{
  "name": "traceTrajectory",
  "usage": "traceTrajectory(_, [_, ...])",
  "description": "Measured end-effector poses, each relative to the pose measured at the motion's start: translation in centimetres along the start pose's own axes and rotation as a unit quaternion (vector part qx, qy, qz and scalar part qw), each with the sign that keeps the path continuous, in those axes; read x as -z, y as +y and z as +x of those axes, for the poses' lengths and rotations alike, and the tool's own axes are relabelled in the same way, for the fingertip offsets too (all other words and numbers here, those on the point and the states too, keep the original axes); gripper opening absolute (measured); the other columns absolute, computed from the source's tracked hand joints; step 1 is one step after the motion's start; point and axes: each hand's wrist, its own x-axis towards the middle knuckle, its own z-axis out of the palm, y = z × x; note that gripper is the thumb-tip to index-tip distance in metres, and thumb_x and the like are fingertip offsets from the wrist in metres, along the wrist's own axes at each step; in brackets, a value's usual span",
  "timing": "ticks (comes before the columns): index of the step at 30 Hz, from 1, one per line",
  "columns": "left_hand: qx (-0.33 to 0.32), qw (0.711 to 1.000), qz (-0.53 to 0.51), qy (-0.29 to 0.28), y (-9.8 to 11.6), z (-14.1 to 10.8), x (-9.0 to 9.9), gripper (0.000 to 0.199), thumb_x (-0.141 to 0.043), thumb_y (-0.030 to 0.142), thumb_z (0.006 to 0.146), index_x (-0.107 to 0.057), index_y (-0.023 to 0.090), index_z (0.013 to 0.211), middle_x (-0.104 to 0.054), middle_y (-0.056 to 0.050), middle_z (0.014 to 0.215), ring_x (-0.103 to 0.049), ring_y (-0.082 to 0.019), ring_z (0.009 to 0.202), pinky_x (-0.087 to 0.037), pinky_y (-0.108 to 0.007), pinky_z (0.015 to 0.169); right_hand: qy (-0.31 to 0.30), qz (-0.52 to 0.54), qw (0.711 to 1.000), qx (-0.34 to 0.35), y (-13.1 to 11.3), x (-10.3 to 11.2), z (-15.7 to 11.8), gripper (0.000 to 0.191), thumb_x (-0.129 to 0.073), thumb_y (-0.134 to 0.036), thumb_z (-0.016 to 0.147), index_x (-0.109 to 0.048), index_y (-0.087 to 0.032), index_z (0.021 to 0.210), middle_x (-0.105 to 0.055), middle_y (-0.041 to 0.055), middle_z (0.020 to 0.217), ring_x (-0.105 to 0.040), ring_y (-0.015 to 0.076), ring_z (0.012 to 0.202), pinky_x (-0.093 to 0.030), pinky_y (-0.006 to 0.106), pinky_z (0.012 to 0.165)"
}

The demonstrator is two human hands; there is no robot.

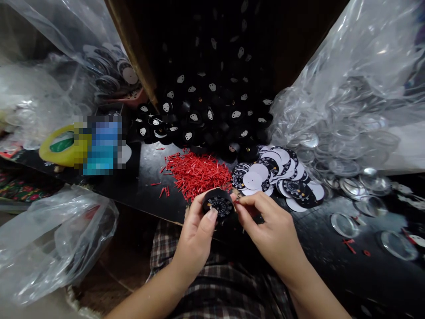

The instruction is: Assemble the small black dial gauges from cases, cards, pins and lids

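Note:
Near the table's front edge, my left hand [199,230] is wrapped round a round black case with a dial [219,207], its marked face up and my thumb on it. Close on the right, my right hand [265,219] has thumb and fingers pinched together beside the case's rim; what they hold, if anything, is too small to make out. Just beyond the hands lies a heap of red pointers [199,173]. To its right, white and black dial discs [254,179] are spread in an overlapping pile.
Many black cases [199,119] are heaped at the back. Clear round covers [345,223] lie on the right beside plastic bags [365,75]. A yellow tape roll [49,150] sits on the left. Another plastic bag [63,239] hangs at the lower left.

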Motion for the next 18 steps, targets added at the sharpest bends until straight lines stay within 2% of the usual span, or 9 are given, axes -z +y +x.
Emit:
traceTrajectory(4, [0.006,0.996,-0.085,0.009,0.2,0.9,-0.6,0.031,-0.058,0.033,0.088,-0.053,0.025,0.117,-0.068,-0.005,0.111,-0.06,-0.023,0.113,-0.043,-0.043,0.102,-0.009,0.054,0.998,-0.019,-0.6,0.4,0.1,0.012,-0.053,-0.023,0.092,-0.061,-0.021,0.082,-0.058,-0.0002,0.077,-0.054,0.0136,0.073,-0.042,0.026,0.069])
traceTrajectory(7, [0.025,0.999,-0.035,-0.03,-0.2,1.4,-0.9,0.033,-0.059,0.028,0.088,-0.054,0.026,0.12,-0.065,-0.003,0.117,-0.057,-0.02,0.116,-0.04,-0.038,0.105,-0.041,0.072,0.996,-0.027,-0.8,0.5,0.2,0.013,-0.051,-0.025,0.094,-0.062,-0.022,0.087,-0.06,-0.0001,0.082,-0.056,0.0135,0.078,-0.042,0.025,0.071])
traceTrajectory(10, [0.029,0.997,-0.008,-0.072,-0.8,1.6,-1.2,0.03,-0.059,0.028,0.088,-0.057,0.026,0.118,-0.064,-0.002,0.119,-0.056,-0.02,0.116,-0.041,-0.035,0.104,-0.053,0.043,0.997,-0.036,-0.6,0.7,0.2,0.015,-0.049,-0.025,0.094,-0.061,-0.021,0.086,-0.061,0.0009,0.083,-0.057,0.0146,0.079,-0.042,0.026,0.071])
traceTrajectory(14, [0.032,0.997,0.002,-0.074,-0.9,1.7,-1.4,0.027,-0.06,0.026,0.087,-0.059,0.024,0.114,-0.065,-0.002,0.116,-0.057,-0.019,0.113,-0.04,-0.035,0.105,-0.07,0.05,0.994,-0.064,-0.1,0.9,0.2,0.019,-0.048,-0.028,0.094,-0.061,-0.021,0.083,-0.062,0.0012,0.081,-0.057,0.0149,0.076,-0.043,0.026,0.068])
traceTrajectory(18, [0.063,0.995,-0.018,-0.07,-0.8,1.9,-1.4,0.026,-0.06,0.026,0.086,-0.061,0.024,0.112,-0.067,-0.003,0.113,-0.059,-0.02,0.11,-0.044,-0.036,0.101,-0.095,0.078,0.988,-0.094,-0.2,0.7,0.7,0.021,-0.049,-0.033,0.093,-0.061,-0.02,0.081,-0.062,0.0006,0.076,-0.056,0.0137,0.068,-0.044,0.023,0.059])
